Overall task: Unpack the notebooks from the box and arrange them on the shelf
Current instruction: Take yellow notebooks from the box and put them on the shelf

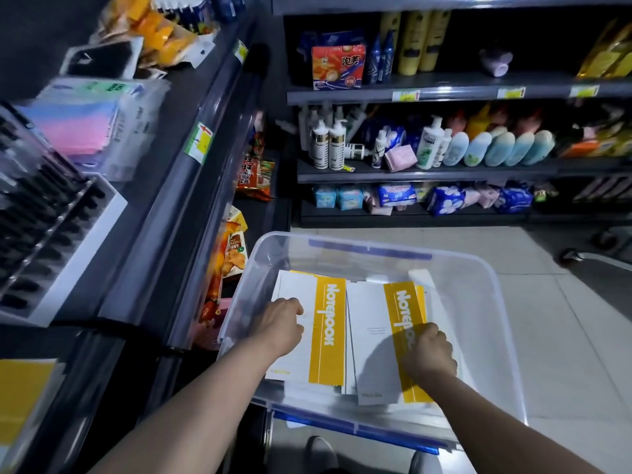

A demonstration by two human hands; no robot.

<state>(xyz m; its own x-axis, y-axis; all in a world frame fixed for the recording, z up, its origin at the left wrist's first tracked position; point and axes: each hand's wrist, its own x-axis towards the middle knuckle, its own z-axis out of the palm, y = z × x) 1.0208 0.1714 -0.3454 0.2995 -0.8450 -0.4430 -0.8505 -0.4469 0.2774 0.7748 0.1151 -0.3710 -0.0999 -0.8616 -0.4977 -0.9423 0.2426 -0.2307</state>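
A dark store shelf runs down the left of the frame. It carries a tray of black pens at the left edge and pink packs above it, with a green-and-yellow price tag on its front rail. A yellow-covered item lies at the lower left, too blurred to identify. Snack packets fill the lower tier just left of the box.

At lower centre a clear plastic box with blue clips holds two stacks of white notebooks side by side, each with a yellow band reading "Notebook". The person's left hand reaches in from the lower left, fingers curled over the left edge of the left notebook, grasping it. Just beside it the right notebook tops the other stack. The right hand comes in from the lower right and clutches its yellow band near the right edge, fingers bent down onto the cover. Both notebooks are in the box, none of them lifted clear of their stacks.

Across the upper right, facing shelves hold lotion and shampoo bottles, and pale floor tiles spread right of the box.
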